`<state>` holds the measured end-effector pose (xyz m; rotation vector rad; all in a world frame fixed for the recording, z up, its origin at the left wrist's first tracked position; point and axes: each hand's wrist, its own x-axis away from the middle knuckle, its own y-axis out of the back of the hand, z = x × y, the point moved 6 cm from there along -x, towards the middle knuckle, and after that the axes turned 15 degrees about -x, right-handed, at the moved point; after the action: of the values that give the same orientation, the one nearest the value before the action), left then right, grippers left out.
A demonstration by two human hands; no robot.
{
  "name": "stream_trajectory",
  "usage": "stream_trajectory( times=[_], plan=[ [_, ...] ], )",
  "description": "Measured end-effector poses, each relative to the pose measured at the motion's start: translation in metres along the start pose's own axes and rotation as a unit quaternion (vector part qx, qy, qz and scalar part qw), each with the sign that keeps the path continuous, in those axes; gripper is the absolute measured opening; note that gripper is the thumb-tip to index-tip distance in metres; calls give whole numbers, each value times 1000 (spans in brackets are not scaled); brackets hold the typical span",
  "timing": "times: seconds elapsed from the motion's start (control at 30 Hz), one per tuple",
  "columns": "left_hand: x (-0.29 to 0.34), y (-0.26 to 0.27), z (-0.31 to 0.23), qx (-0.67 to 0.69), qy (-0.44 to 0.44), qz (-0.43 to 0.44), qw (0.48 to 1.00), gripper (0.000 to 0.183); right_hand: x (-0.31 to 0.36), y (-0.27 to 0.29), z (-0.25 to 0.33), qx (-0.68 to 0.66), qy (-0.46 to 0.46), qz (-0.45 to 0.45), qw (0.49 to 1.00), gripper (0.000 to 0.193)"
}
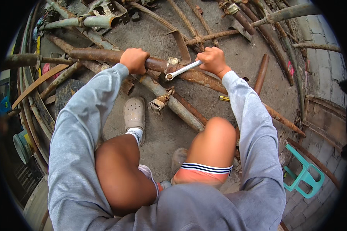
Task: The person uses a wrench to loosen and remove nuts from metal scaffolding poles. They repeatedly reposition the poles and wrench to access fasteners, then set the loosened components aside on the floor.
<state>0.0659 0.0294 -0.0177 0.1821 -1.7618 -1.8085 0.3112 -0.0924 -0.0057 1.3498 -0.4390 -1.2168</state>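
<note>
A rusty brown pipe [96, 55] lies crosswise before me, and my left hand [135, 61] is wrapped round it. My right hand [213, 62] grips one end of a silver wrench [186, 70]. The wrench's ring end rests at a rusty pipe clamp [172, 62] on the pipe, right of my left hand; whether it sits over a nut I cannot tell. A bent rusty metal plate [180, 47] sticks up beside this clamp. Below, another clamp [160, 102] hangs on a grey scaffold pipe [185, 111] that slants under the brown one.
Several rusty pipes and threaded rods [181, 17] lie across the concrete floor. A short reddish pipe [262, 73] is to the right. Near the block wall [327, 65] stands a green plastic stool [306, 179]. A bucket [23, 147] is at far left. My shoe [134, 115] is close below the pipes.
</note>
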Motion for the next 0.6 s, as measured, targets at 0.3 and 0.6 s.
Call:
stream_trajectory(
  times=[0.3,0.6],
  plan=[
    [1,-4,-5,17,-16,-20,1000,30,-11,8,3,-32,41,42,998,20],
    [-1,-6,0,19,-22,-6,1000,30,-17,14,7,-9,44,44,998,23]
  ],
)
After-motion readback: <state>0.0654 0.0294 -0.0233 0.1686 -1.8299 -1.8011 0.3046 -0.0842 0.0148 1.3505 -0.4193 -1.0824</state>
